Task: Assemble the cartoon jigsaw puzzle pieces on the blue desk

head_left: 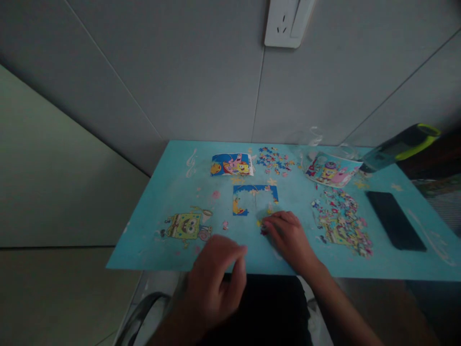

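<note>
Blue tabletop (pixel 162 240): my right hand (pixel 288 235) pins loose pieces beside the half-built puzzle frame (pixel 255 199) to sort them, left hand (pixel 212 278) loosely curled, holding nothing.

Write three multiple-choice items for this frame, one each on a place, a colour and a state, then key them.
1. Where does the black phone lie?
A. at the right end of the mat
B. on the printed picture card
C. inside the puzzle frame

2. What colour is the mat that covers the table?
A. red
B. light blue
C. white

3. What state is the puzzle frame in?
A. complete
B. partly built, its middle and lower edge open
C. still sealed in a box

Key:
1 A, the phone rests flat to the right of the loose piece pile.
2 B, the mat shows light blue around all the things on it.
3 B, only the top and side border pieces are joined; the right hand rests just below it, while the left hand hovers at the near edge.
</note>
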A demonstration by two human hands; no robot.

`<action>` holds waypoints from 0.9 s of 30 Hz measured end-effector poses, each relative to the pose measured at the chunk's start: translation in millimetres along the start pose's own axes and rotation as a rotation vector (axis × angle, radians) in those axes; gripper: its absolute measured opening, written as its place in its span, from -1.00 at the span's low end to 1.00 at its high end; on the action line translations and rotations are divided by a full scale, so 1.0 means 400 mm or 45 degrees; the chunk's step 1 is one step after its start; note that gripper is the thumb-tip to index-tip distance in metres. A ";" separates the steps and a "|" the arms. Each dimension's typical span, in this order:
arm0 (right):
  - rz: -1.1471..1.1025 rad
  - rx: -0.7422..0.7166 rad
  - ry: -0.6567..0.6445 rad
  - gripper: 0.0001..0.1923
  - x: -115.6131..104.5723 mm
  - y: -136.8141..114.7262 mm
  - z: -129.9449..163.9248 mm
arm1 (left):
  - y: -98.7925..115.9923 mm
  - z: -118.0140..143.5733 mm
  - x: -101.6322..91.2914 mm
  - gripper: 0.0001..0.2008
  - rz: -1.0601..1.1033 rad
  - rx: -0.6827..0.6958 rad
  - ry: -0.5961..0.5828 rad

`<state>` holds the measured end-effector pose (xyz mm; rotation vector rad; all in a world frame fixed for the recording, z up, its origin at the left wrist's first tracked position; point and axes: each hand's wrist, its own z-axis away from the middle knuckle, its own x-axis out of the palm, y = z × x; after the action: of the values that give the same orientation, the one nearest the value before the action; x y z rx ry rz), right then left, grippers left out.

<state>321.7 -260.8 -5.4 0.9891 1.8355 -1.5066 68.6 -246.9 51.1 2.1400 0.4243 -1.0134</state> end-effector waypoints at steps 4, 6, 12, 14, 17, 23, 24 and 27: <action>0.000 0.106 0.115 -0.74 -0.040 0.043 0.030 | -0.029 -0.046 0.116 -0.80 0.059 -0.034 -0.106; 0.015 0.122 0.131 -0.75 -0.049 0.063 0.035 | -0.032 -0.061 0.161 -0.80 -0.022 -0.012 -0.244; 0.012 0.116 0.117 -0.76 -0.036 0.070 0.025 | -0.016 -0.073 0.214 -0.55 -0.330 0.054 -0.394; -0.011 0.104 0.110 -0.77 -0.026 0.063 0.023 | -0.020 -0.070 0.218 -0.58 -0.372 0.070 -0.424; -0.016 0.042 0.073 -0.77 -0.017 0.053 0.028 | -0.031 -0.063 0.218 -0.62 -0.380 0.076 -0.438; 0.086 -0.076 -0.033 -0.76 -0.012 0.033 0.049 | -0.041 -0.055 0.210 -0.73 -0.315 0.045 -0.416; 0.097 -0.078 -0.045 -0.77 -0.012 0.028 0.053 | -0.043 -0.055 0.210 -0.75 -0.295 0.038 -0.411; 0.118 -0.075 -0.070 -0.78 -0.014 0.018 0.064 | -0.051 -0.054 0.215 -0.83 -0.238 0.020 -0.400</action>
<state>330.0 -286.2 -10.3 0.9812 1.7608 -1.4036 123.6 -217.9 -15.3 1.9353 0.4686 -1.4363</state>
